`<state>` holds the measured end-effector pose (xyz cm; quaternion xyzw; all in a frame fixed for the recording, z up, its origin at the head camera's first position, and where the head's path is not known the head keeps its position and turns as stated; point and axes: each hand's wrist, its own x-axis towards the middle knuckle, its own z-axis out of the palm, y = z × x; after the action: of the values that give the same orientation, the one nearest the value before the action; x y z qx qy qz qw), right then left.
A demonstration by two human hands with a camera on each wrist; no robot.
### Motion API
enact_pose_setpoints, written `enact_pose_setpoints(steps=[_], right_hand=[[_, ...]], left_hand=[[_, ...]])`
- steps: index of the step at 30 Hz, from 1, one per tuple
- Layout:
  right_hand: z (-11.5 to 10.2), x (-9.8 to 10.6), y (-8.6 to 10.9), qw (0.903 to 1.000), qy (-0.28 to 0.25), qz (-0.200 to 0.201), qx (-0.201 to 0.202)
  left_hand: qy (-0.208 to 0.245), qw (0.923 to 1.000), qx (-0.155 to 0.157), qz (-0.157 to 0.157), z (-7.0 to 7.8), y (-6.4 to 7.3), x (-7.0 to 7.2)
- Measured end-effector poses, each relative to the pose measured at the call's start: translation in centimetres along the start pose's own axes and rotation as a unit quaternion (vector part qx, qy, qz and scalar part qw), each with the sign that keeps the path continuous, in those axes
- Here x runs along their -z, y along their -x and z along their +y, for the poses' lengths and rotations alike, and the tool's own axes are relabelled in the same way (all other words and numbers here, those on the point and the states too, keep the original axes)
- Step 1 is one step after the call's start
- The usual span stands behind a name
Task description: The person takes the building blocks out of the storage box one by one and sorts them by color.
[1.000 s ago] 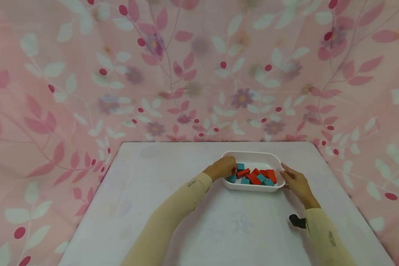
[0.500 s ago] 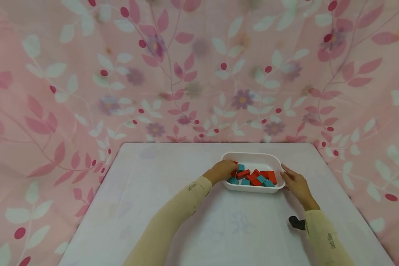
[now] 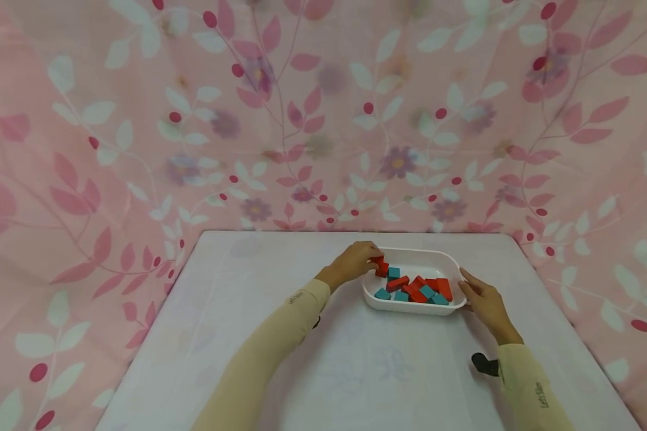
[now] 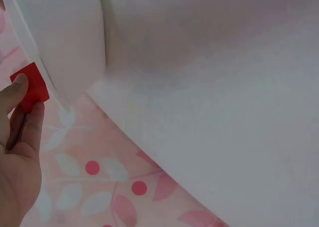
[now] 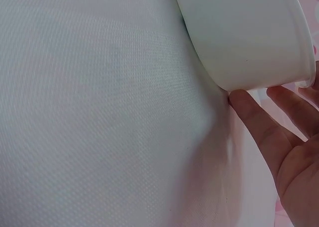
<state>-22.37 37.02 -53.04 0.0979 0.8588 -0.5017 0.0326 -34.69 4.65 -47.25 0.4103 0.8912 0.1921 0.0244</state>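
White tray [image 3: 422, 263] on the worktop [image 3: 280, 287], toward its far right part as seen from the head. It contains loose red blocks [image 3: 416, 294] and teal blocks [image 3: 401, 296], gathered mainly along the near side and right end; several overlap, so their number is hard to make out. In both wrist views only the tray's outer wall and rim are seen, the contents being hidden. The left hand [image 3: 353, 263] is at the tray's left end, its grip drawn together, thumb and fingers pinching a red block [image 4: 36, 85] just beside the rim (whether a second red piece beneath is touching it cannot be told). The right hand [image 3: 486, 304] holds the right end, its grip moderately spread: thumb over the rim, fingertips against the outside, partly cut off in the right wrist view. A black object [image 3: 485, 364], partly covered, protrudes from the right sleeve [image 3: 528, 383].
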Motion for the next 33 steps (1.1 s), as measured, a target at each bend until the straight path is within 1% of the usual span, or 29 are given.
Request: enact_pose_setpoints(steps=[2,6,8,11,14,16,19,21,25,30,33], right_hand=[[-0.1,0.0,0.1,1.0,0.001,-0.001,0.003],[-0.2,0.1,0.2,1.0,0.001,-0.004,0.007],[-0.3,0.1,0.3,1.0,0.001,-0.006,0.007],[-0.3,0.1,0.3,0.9999,-0.003,-0.007,0.007],[-0.3,0.1,0.3,0.9999,-0.01,-0.005,0.011],[-0.2,0.1,0.3,0.9998,-0.013,-0.003,0.014],[0.0,0.1,0.3,0.9999,-0.011,0.002,0.013],[0.1,0.2,0.4,0.9999,-0.01,0.004,0.009],[0.1,0.4,0.6,0.9998,-0.015,0.003,0.009],[0.0,0.2,0.6,0.9999,-0.012,0.008,0.0],[-0.1,0.0,0.4,0.9998,-0.018,0.009,0.003]], left_hand=[[0.004,0.9999,0.005,0.016,-0.6,0.4,0.8],[0.027,0.9984,0.034,0.037,-2.0,1.3,1.8],[0.035,0.9971,0.049,0.046,-2.7,1.9,2.1],[0.035,0.9957,0.06,0.06,-3.8,2.8,2.0],[0.03,0.995,0.061,0.074,-4.9,3.7,1.7],[0.034,0.9942,0.063,0.081,-5.5,4.2,1.3],[0.052,0.9924,0.071,0.086,-6.3,4.9,0.6],[0.074,0.9901,0.082,0.087,-6.7,5.2,0.0],[0.105,0.9857,0.1,0.087,-7.1,5.9,-1.1],[0.104,0.986,0.103,0.079,-7.4,6.7,-2.2],[0.102,0.9855,0.106,0.085,-7.5,7.0,-2.5]])
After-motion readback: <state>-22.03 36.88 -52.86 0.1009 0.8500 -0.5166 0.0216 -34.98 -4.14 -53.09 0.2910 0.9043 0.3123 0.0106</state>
